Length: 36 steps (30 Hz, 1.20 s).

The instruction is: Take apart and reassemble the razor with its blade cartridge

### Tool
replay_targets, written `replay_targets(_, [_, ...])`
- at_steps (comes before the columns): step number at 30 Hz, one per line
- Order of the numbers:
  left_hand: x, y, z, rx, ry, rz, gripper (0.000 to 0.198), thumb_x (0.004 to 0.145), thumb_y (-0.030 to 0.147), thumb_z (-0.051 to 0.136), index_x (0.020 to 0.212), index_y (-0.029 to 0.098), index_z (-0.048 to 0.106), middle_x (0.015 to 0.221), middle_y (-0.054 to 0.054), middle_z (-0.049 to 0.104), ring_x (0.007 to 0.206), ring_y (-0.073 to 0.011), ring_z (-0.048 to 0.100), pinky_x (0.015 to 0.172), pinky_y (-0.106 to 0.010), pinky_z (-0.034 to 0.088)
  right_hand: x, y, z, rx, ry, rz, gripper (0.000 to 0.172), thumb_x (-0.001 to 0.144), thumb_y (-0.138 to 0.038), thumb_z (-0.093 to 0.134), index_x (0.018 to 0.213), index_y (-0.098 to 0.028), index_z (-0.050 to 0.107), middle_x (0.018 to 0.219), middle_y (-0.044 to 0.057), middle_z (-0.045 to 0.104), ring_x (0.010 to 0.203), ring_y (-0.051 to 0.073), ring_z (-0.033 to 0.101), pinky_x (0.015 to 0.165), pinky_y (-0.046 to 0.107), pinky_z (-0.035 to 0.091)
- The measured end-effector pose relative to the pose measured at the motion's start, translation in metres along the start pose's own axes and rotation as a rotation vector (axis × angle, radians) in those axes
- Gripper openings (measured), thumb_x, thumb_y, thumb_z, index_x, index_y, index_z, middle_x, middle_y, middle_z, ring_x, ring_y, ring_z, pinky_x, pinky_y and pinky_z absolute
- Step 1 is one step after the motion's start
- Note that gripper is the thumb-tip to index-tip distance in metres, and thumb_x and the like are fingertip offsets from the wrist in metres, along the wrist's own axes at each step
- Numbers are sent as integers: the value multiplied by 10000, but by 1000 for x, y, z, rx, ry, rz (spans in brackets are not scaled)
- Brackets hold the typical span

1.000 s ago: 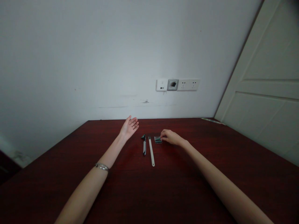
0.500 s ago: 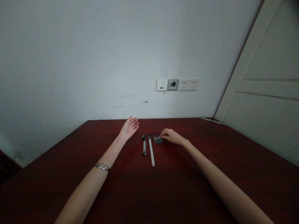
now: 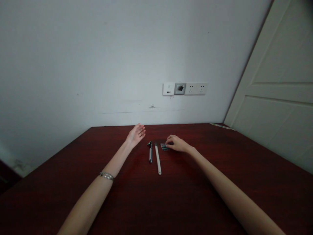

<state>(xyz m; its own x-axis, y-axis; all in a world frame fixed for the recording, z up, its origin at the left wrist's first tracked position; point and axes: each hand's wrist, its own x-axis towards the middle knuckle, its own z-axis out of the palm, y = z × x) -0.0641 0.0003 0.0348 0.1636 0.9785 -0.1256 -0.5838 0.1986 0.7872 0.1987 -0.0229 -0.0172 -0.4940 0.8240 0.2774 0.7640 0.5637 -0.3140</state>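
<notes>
Palm turned inward and fingers stretched out, my left hand (image 3: pixel 136 135) holds nothing above the far left part of the table. Near it lies a razor (image 3: pixel 150 155) with a dark head and a grey-and-black handle. Just right of the razor is a slim white stick (image 3: pixel 158 160) with a dark far tip and a small hole at its near end. My right hand (image 3: pixel 178 143) has its thumb and index finger closed on the right edge of a small clear case (image 3: pixel 164 148) with dark contents. The fingertips cover part of the case.
All this lies on a dark red wooden table (image 3: pixel 146 202). Behind it a white wall (image 3: pixel 117 71) carries a row of sockets (image 3: pixel 185 88). A pale door (image 3: pixel 278 94) stands at the right, and a thin strip (image 3: pixel 222 126) lies along the far right table edge.
My right fingers have moved slightly left and further over the small clear case. My left hand stays nearly still, its fingers a little more bent.
</notes>
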Motion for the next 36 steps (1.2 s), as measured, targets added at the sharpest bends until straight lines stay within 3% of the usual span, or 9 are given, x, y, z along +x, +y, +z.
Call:
replay_targets(21, [1,-2,0,14,10,-4,166,811,288,577,820,133,635,770,-55,642,678,-118,608,635,-233,482,-1,-16,-2,-109,-59,23,192,792,-319,569,878,-203,696,1023,92,595,978,222,537,752,284,447])
replay_targets(36, [-1,-1,1,4,-1,-6,166,815,279,574,821,128,641,763,-58,644,674,-118,610,634,-232,484,0,-12,2,-95,-61,-28,160,799,-274,567,858,-188,688,1014,88,585,965,206,540,810,300,432])
